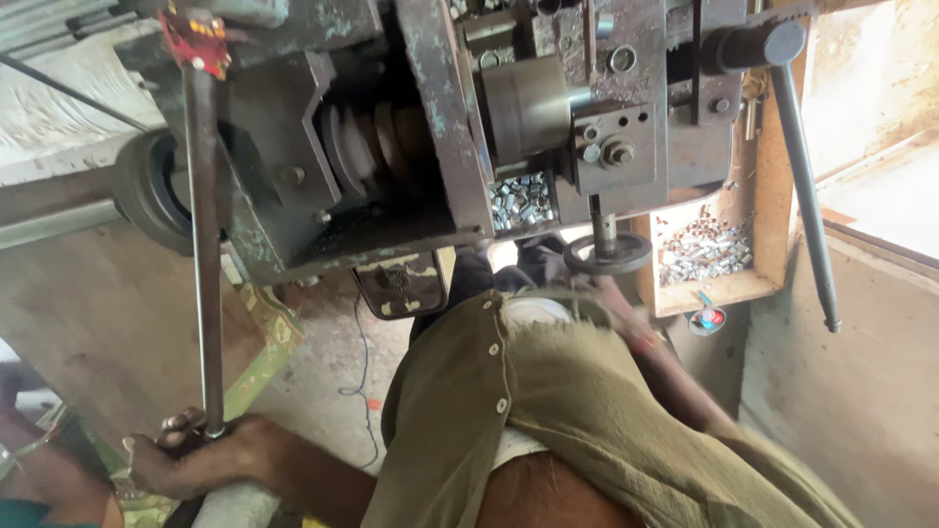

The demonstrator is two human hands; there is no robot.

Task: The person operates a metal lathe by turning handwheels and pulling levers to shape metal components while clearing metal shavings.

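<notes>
Down at the lower left, the left hand (pixel 210 455) is clenched around the bottom end of a long metal lever rod (pixel 202 244), which runs straight up from the fist to a red-tipped end on the worn green-grey machine (pixel 411 127). Reaching away from that hand toward the machine, the right arm in its olive sleeve ends near a small black handwheel (pixel 606 254), but the right hand is blurred and I cannot tell whether it grips anything. Just beyond the handwheel sits a wooden tray (pixel 768 244) of small shiny metal pieces (pixel 704 249).
</notes>
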